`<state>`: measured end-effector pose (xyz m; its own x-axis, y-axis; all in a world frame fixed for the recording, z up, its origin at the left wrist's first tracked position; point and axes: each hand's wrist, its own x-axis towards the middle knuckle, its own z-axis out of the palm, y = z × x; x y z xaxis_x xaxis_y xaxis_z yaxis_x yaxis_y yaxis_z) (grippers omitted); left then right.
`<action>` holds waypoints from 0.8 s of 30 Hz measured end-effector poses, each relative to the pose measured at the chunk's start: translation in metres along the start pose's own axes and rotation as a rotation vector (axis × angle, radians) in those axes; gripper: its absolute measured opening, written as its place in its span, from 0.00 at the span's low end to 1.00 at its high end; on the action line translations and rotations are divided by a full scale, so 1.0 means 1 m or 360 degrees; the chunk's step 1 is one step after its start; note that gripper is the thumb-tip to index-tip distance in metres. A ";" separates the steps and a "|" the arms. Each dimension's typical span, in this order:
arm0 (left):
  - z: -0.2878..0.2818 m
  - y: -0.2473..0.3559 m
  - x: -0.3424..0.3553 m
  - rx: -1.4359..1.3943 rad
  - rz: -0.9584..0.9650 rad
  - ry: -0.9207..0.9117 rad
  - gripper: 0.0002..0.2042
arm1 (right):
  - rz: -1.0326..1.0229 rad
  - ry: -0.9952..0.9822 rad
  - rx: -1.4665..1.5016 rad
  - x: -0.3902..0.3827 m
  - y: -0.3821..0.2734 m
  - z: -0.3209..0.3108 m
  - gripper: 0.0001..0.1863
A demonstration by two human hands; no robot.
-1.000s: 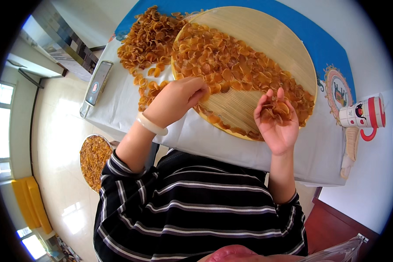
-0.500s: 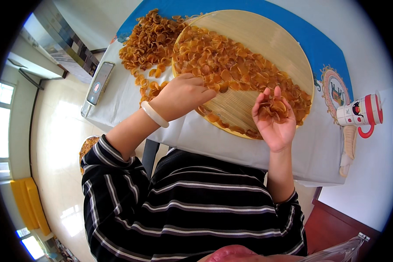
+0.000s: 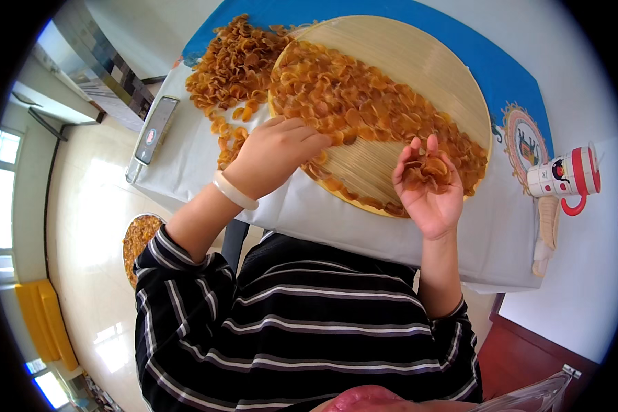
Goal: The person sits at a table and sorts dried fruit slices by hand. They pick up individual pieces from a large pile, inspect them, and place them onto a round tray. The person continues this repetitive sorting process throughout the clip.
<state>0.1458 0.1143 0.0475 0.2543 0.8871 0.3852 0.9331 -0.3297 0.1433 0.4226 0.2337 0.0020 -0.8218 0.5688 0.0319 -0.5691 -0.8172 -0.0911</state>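
Observation:
A round woven bamboo tray (image 3: 384, 165) lies on the table. Thin amber-brown slices (image 3: 364, 96) cover a broad band across it and line its near rim. My left hand (image 3: 278, 152), with a pale bangle on the wrist, is over the tray's left edge. Its fingers are curled together at the border of the slices. The thumb and whatever the fingertips pinch are hidden. Palm up over the tray's near right part, my right hand (image 3: 432, 199) cups a small heap of slices (image 3: 427, 172) in bent fingers.
A loose pile of slices (image 3: 237, 65) lies left of the tray. A phone (image 3: 156, 130) leans at the table's left edge. At the right are a red-and-white mug (image 3: 570, 172) and a patterned round mat (image 3: 525, 147). A container of slices (image 3: 141, 244) stands on the floor.
My left hand has turned slightly, its fingers more bent over the tray's edge. The left forearm has shifted a little, showing more of the floor container. My right hand has hardly moved.

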 end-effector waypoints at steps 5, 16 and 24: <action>-0.011 0.024 -0.006 -0.0202 -0.0374 0.0204 0.08 | 0.0181 0.0182 0.0149 -0.014 0.022 0.017 0.20; -0.019 0.078 -0.014 -0.0584 -0.0200 0.0248 0.15 | 0.0432 0.0464 0.0113 -0.027 0.076 0.026 0.23; -0.018 0.074 -0.008 -0.0417 -0.0022 0.0103 0.11 | 0.0542 0.0410 0.0071 -0.029 0.081 0.017 0.21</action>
<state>0.2085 0.0769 0.0711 0.2173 0.8723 0.4380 0.8365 -0.3977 0.3769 0.4005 0.1496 0.0102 -0.9328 0.2661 -0.2430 -0.2719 -0.9623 -0.0100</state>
